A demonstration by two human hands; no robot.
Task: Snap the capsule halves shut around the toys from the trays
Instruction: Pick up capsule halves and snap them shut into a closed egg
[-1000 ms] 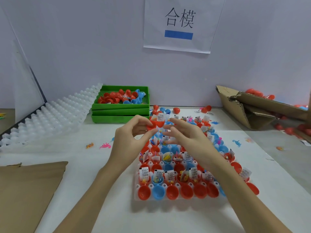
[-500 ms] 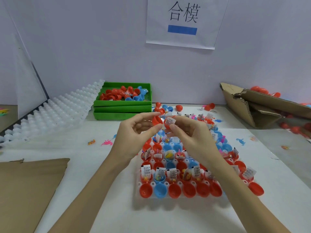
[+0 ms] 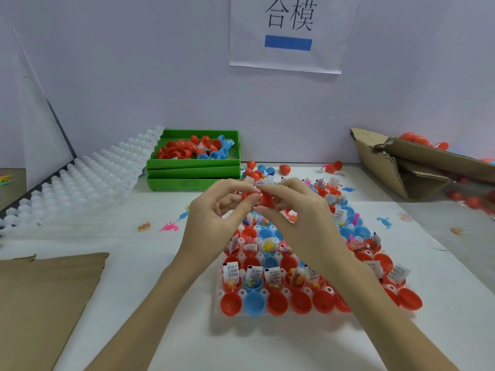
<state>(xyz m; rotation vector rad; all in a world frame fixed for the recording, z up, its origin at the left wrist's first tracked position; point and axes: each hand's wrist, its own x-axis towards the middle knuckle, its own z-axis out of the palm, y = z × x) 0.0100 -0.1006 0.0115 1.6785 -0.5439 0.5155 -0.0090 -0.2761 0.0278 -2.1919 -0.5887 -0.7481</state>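
Note:
Above the middle of the table, my left hand point(image 3: 214, 218) and my right hand point(image 3: 297, 215) meet around a red capsule point(image 3: 265, 199). Fingers of both hands pinch its two red halves, which sit close together; a small wrapped toy shows at the top between the fingertips. Below the hands lies a white tray point(image 3: 218, 293) with rows of open red and blue capsule halves, many holding toys and white paper slips. Whether the held halves are fully snapped together is hidden by my fingers.
A stack of green trays point(image 3: 192, 172) with red and blue capsules stands at the back. White egg-style trays point(image 3: 88, 180) lean at the left. A torn cardboard box point(image 3: 407, 167) sits at the right, brown cardboard point(image 3: 48, 298) at the near left. Loose toys point(image 3: 168, 226) dot the table.
The two red halves, held slightly apart before, have been brought together between my fingertips. Both hands stay raised over the tray.

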